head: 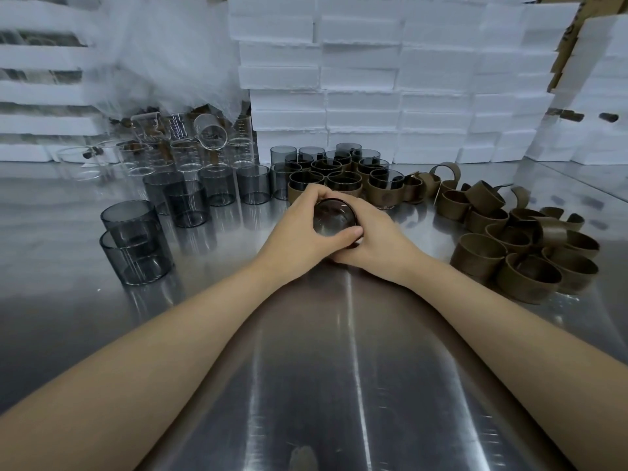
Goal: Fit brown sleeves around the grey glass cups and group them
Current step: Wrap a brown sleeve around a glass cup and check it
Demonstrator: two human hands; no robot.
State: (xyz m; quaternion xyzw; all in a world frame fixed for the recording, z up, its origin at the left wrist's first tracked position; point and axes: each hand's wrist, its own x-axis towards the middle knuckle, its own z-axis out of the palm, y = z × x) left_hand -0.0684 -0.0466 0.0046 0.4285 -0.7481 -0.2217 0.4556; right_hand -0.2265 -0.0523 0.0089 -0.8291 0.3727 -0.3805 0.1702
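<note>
- Nearest to me, on my side of the grey glass cup (334, 215), the steel table (306, 368) lies bare between my forearms. This is the widest open stretch.
- The cup sits low over the table in the middle, its mouth tipped up toward me.
- My left hand (299, 229) curls round the cup's left side, fingers over the far rim and thumb across the near rim.
- My right hand (377, 239) wraps the cup's right side, fingers tucked under it. My hands hide the cup's wall, so I cannot tell whether a sleeve is on it.
- Left of the cup, with bare table between, stand the unsleeved grey cups (136, 246), the two nearest close together.
- Right of the cup, well apart, lies the heap of loose brown sleeves (523, 253), some standing as rings and some tipped.
- Just beyond the cup, near my fingertips, the sleeved cups (339, 171) stand packed together, leaving little room on that side.
- Beyond the cup to the left are more grey cups, then clear glasses (190, 144) behind them.
- Farthest from the cup, stacked white foam boxes (360, 79) wall off the table's back.
</note>
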